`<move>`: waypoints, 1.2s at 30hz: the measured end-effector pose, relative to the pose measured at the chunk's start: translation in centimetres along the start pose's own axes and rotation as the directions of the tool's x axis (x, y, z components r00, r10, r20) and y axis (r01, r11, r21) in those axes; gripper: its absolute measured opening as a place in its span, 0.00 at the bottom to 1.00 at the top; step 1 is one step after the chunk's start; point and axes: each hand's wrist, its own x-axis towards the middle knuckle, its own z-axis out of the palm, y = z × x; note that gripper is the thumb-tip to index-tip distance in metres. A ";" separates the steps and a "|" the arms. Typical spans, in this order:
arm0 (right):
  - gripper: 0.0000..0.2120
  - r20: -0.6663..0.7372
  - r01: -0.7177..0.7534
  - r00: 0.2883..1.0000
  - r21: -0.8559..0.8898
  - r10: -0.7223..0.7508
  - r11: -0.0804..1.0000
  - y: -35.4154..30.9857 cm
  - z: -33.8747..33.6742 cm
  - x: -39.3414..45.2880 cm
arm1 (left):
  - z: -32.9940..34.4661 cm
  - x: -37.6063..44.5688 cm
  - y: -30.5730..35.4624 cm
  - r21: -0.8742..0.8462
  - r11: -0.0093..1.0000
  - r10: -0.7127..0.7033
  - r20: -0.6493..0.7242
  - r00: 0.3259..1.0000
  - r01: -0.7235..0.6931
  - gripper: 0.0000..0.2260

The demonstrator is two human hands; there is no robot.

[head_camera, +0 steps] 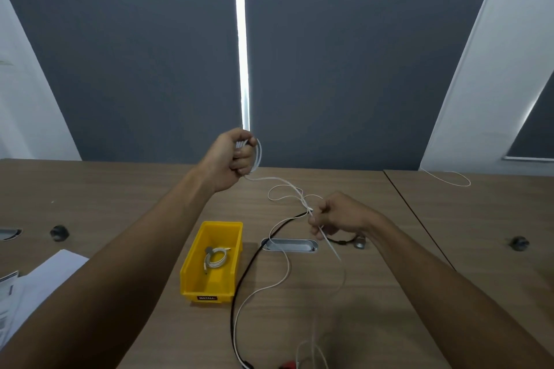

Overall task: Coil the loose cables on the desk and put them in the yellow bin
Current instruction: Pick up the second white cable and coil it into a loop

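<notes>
My left hand [229,159] is raised above the desk and grips several loops of a thin white cable [281,186]. The cable runs down to my right hand [338,216], which pinches it just above the desk; a loose end hangs below the fingers. The yellow bin [192,275] stands on the desk in front of me with one coiled white cable [215,257] inside. A black cable [242,272] and another white cable [263,287] lie loose beside the bin, running to the near edge.
A metal cable grommet [289,245] is set into the wooden desk [120,189] behind the bin. White papers [36,287] lie at the left. Another thin white cable [449,180] lies on the adjoining desk at the right. Dark round caps [59,232] sit left and right.
</notes>
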 end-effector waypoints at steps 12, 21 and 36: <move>0.13 -0.270 0.286 0.928 0.069 -0.258 0.956 -5.5 -0.8 0.5 | -0.9 -0.7 -3.8 0.788 0.611 -0.085 -0.028 0.996 0.074 0.21; 0.09 -0.175 0.254 0.957 0.116 -0.232 0.960 -7.0 -1.4 -0.3 | -1.7 1.7 -6.2 0.408 0.910 0.164 -0.182 0.970 -0.077 0.28; 0.11 0.305 0.077 0.951 -0.108 -0.040 0.991 -3.4 -1.0 -0.6 | 0.6 3.5 1.9 -0.551 0.826 0.004 -0.205 0.979 -0.119 0.19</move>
